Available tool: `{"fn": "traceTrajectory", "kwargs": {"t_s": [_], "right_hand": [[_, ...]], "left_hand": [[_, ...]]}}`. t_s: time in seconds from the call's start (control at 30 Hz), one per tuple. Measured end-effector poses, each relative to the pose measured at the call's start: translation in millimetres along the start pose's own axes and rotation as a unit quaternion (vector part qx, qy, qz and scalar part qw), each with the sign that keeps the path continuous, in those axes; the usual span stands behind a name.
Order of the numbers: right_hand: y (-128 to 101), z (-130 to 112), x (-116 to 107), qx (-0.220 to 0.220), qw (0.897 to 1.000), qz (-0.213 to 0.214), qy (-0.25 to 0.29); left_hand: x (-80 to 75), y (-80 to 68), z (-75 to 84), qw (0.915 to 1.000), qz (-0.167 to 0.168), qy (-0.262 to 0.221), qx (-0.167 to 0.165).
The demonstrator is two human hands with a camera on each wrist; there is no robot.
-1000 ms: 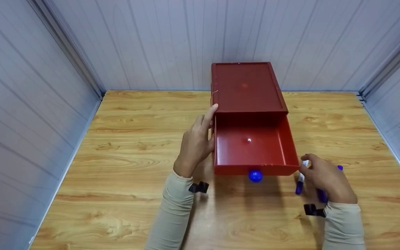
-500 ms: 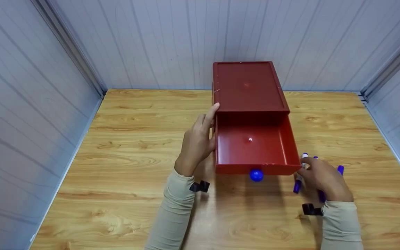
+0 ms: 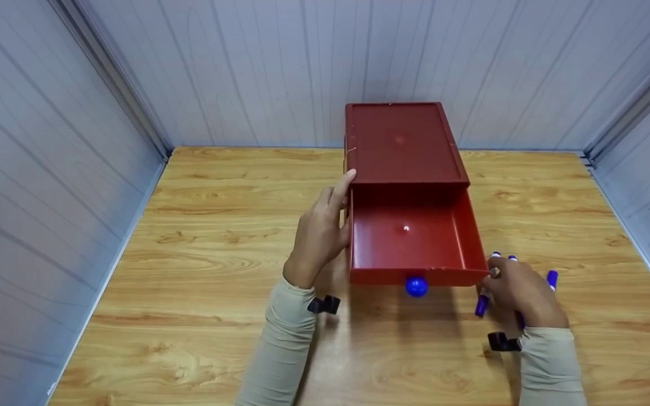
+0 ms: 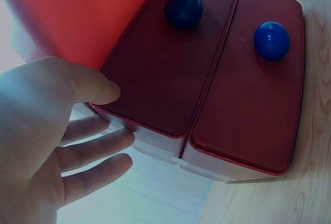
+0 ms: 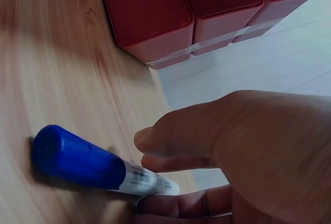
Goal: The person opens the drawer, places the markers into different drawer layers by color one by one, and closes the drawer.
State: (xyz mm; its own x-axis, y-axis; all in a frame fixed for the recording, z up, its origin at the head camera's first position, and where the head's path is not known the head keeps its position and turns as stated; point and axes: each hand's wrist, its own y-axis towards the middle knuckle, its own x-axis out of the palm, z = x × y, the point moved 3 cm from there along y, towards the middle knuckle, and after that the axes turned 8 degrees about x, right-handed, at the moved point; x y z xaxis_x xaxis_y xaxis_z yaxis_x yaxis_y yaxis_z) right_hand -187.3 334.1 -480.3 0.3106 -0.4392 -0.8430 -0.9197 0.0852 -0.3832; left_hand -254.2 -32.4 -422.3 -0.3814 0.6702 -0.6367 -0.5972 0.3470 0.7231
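Markers (image 3: 491, 282) | right hand (image 3: 519, 293) edged closer | left hand (image 3: 319, 234) unmoved

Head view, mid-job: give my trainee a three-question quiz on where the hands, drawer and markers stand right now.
1. True or false: the top drawer is pulled open and nothing lies in it.
2. Which hand is at the blue markers? A) left hand B) right hand
3. What does the left hand rest against?

Key:
1. True; its red floor is bare.
2. B; the right hand reaches over them on the table.
3. The left side of the red drawer box, fingers straight.
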Motion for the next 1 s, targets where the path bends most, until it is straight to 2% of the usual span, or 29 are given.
{"fn": "traceTrajectory", "kwargs": {"t_s": [0.1,0.37,0.67,1.0], "right_hand": [[0.6,0.2,0.8,-0.001,1.000,-0.005,0.004],[2.3,0.1,2.6,-0.021,1.000,0.020,-0.004],[2.2,1.5,3.8,0.010,1.000,0.006,-0.004],[1.8,1.8,3.4,0.022,1.000,-0.004,0.004]], "left_hand": [[-0.3,0.4,0.5,1.0000,0.003,0.000,0.002],[-0.2,0.5,0.7,1.0000,0.006,0.001,0.001],[0.3,-0.3,0.9,1.0000,0.004,-0.001,-0.001],[1.9,-0.7,-0.9,1.0000,0.001,0.005,-0.004]]}}
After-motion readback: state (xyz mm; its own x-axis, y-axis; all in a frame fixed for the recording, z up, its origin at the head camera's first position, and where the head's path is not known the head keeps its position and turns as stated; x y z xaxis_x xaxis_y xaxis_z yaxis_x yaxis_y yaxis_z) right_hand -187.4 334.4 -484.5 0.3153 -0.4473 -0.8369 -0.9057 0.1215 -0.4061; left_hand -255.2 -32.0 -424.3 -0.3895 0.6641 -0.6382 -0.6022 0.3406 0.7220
